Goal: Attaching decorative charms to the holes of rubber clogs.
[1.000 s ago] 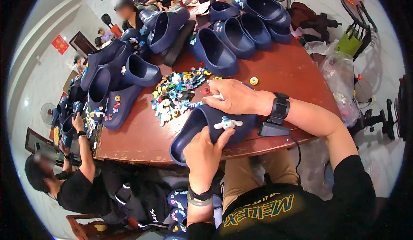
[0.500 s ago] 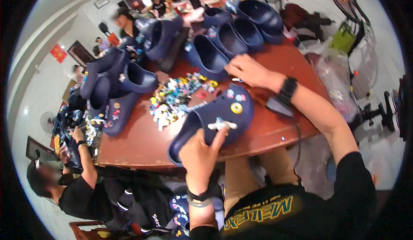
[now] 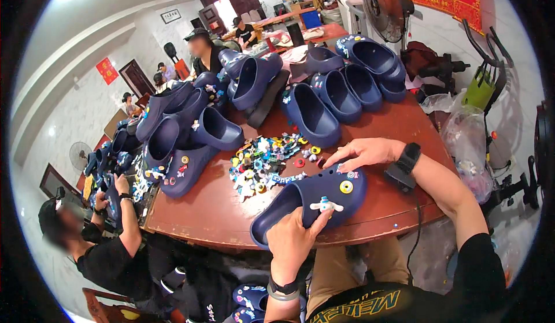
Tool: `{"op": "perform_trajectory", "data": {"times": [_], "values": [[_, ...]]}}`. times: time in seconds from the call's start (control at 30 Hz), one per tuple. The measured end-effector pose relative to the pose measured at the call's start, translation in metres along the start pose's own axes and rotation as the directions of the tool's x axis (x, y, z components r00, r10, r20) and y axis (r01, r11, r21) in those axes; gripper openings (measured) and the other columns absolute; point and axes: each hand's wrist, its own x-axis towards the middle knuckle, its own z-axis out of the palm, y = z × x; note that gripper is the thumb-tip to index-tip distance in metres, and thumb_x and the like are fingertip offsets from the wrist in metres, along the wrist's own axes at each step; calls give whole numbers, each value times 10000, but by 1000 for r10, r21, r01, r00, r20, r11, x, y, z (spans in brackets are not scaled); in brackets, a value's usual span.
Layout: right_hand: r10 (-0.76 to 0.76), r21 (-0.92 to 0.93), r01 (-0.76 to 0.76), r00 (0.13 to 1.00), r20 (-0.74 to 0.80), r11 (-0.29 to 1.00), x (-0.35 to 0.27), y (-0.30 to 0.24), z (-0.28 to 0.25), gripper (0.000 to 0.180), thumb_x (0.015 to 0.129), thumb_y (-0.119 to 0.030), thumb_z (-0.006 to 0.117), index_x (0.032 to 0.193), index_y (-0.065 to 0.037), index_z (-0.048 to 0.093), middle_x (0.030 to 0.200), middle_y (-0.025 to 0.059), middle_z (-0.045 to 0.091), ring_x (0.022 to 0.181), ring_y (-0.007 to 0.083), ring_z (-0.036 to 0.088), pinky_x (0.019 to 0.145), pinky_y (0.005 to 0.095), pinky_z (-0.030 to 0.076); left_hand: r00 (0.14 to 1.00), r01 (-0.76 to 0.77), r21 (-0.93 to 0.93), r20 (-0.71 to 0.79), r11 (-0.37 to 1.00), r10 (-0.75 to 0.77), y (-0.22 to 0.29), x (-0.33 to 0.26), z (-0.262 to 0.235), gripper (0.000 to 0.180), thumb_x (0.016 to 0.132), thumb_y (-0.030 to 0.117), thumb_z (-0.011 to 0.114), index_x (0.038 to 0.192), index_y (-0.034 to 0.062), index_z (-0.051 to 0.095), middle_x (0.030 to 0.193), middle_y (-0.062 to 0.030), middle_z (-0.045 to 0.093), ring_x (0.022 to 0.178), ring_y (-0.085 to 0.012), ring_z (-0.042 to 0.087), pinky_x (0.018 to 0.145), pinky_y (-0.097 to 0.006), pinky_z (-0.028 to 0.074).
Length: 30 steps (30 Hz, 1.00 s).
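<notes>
A dark blue clog shoe [image 3: 312,198] lies on its side near the table edge, toe pointing right. It has a yellow round charm [image 3: 346,187], a white charm [image 3: 325,205] and small ones by the toe.

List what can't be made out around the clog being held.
- Left hand covers the clog's near edge, head view.
- Right hand hides its fingertips' contact with the clog toe.
- Charm pile: single charms too small to tell.
- Table's left end: hidden by stacked clogs.
</notes>
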Motion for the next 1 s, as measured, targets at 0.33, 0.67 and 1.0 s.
{"op": "perform_trajectory", "data": {"times": [0.33,0.67,1.0], "values": [[-11,-278,-87,943,-333,957,11,15,29,356,996,-322,454,1130,-33,612,1134,124,647,1027,246,612,876,355,457,1000,-9,-39,12,999,10,-2,1,0,392,756,448,759,762,61,693,629,-142,637,541,-310,619,480,-374,442],[237,305,-52,756,-610,951,18,33,40,305,990,-250,485,1030,18,625,922,60,651,876,133,609,782,256,482,1000,1,-16,0,1000,-1,-5,0,2,415,759,473,747,757,61,696,628,-150,631,545,-323,615,483,-376,443],[-94,-157,85,994,-51,984,-4,10,10,545,921,-307,577,1375,-33,451,1364,153,487,1274,283,436,1096,370,301,999,44,-48,25,998,-43,-6,0,0,442,777,505,720,757,64,701,621,-158,625,549,-342,611,483,-382,442]]}}
